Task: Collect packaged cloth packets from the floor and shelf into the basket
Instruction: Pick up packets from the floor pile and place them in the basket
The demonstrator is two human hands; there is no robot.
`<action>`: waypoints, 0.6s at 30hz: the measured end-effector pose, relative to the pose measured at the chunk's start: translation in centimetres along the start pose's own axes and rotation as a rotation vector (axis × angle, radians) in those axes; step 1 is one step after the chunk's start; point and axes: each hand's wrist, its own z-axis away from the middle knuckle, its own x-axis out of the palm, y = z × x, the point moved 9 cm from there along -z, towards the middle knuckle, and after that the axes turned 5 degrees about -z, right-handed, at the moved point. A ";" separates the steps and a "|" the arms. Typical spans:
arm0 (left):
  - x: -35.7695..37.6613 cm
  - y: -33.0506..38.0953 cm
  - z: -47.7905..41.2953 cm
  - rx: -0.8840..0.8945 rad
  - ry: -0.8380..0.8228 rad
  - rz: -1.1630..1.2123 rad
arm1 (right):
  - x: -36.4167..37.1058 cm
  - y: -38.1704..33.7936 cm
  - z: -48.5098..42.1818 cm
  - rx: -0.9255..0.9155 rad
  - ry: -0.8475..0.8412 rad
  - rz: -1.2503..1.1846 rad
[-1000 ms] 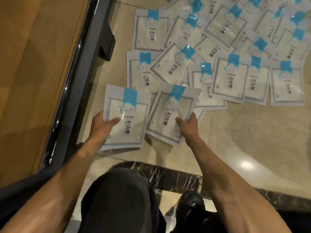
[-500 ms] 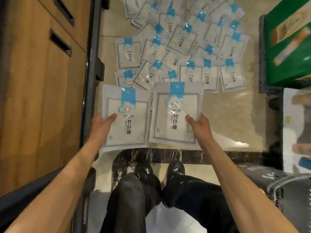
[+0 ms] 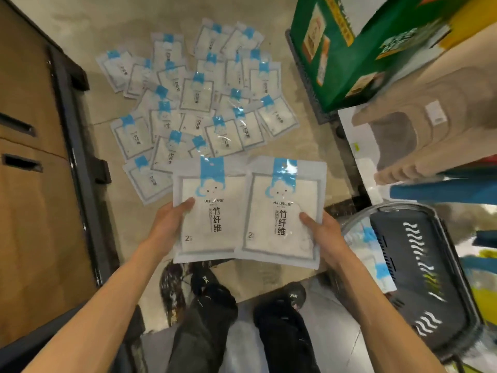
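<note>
We are gripping the left packet (image 3: 212, 211) in our left hand (image 3: 166, 224) and the right packet (image 3: 282, 211) in our right hand (image 3: 326, 238) (thumbs on top, fingers hidden beneath), above the floor pile (image 3: 196, 103), beside the blurred, cut-off basket (image 3: 419, 265).

"竹纤维" and "2" on left held packet (image 3: 212, 238), same on right held packet (image 3: 279, 238), smaller print too blurred

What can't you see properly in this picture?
All in the head view:
1. The fingers of the left hand and right hand are hidden behind the left packet and right packet; only thumbs show.
2. Floor pile: packets overlap, so no count; print too small.
3. Basket: blur and its own wall hide what lies inside.
4. Green box: blurred, cut off by the top edge.
</note>
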 end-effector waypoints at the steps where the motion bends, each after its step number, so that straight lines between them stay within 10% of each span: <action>1: 1.8 0.1 0.5 0.002 -0.018 -0.015 | -2.0 0.3 0.1 0.005 0.003 -0.031; 18: 32.8 -3.4 7.7 0.078 -0.283 -0.614 | -29.8 13.2 8.1 0.162 0.155 -0.529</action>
